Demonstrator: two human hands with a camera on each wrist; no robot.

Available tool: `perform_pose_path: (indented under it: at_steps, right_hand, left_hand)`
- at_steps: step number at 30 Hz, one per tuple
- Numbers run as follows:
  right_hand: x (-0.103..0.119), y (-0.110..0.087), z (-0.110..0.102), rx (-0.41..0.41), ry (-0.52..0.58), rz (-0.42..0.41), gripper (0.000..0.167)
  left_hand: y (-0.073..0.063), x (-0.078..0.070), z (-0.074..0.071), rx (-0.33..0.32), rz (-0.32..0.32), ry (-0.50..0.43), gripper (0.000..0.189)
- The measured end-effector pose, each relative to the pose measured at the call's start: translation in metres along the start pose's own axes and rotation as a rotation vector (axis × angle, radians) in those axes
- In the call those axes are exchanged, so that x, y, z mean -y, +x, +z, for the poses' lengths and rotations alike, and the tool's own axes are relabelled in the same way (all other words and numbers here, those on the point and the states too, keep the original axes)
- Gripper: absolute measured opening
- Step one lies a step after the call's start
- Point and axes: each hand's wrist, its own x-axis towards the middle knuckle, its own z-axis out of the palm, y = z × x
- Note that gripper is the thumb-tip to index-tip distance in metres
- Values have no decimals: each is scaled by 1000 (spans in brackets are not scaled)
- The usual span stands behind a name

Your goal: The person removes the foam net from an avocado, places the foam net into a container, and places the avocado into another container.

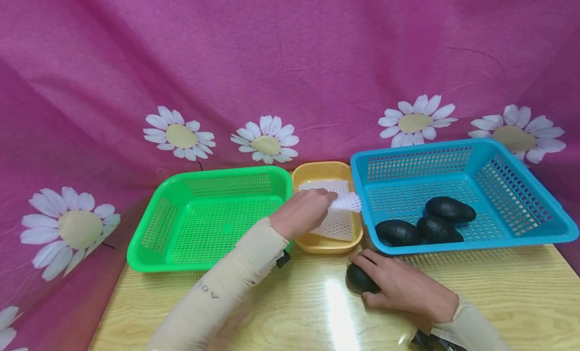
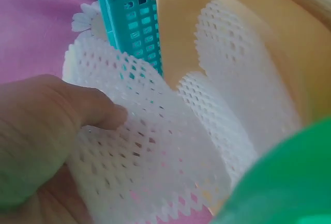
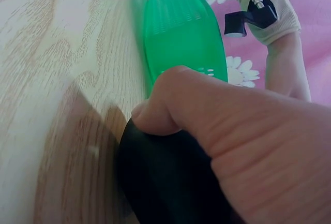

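Note:
Over the small yellow basin (image 1: 326, 249), my left hand (image 1: 304, 212) pinches a white foam net sleeve (image 2: 139, 136) between thumb and fingers. More white foam netting (image 1: 337, 225) lies in that basin. On the table just in front of the blue basket (image 1: 512, 239), my right hand (image 1: 399, 285) grips a dark avocado (image 1: 358, 279). Its thumb presses the avocado's side in the right wrist view; the far fingers are hidden there. Inside the blue basket lie three more dark avocados (image 1: 448, 210), grouped toward its near left part.
A green basket (image 1: 226, 215) with perforated walls stands left of the yellow basin, nothing visible in it. All three containers sit side by side on the wooden table (image 1: 290, 310). Behind them hangs a magenta cloth (image 1: 281, 64) printed with white daisies.

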Motion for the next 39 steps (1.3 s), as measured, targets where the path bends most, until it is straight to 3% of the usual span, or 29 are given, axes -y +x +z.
perform_pose_path:
  at_steps: [10, 19, 24, 39]
  right_hand:
    - [0, 1, -1, 14, 17, 10, 58]
    - [-1, 4, -2, 57, 32, 34, 65]
    - [-1, 3, 0, 46, 33, 25, 65]
    - [1, -1, 0, -58, -11, -40, 55]
  left_hand:
    - [15, -6, -1, 91, -59, 70, 35]
    - [27, -13, 2, 118, -111, 118, 36]
    - [29, -18, 6, 146, -154, 120, 49]
    - [30, -25, 28, 273, -154, 115, 40]
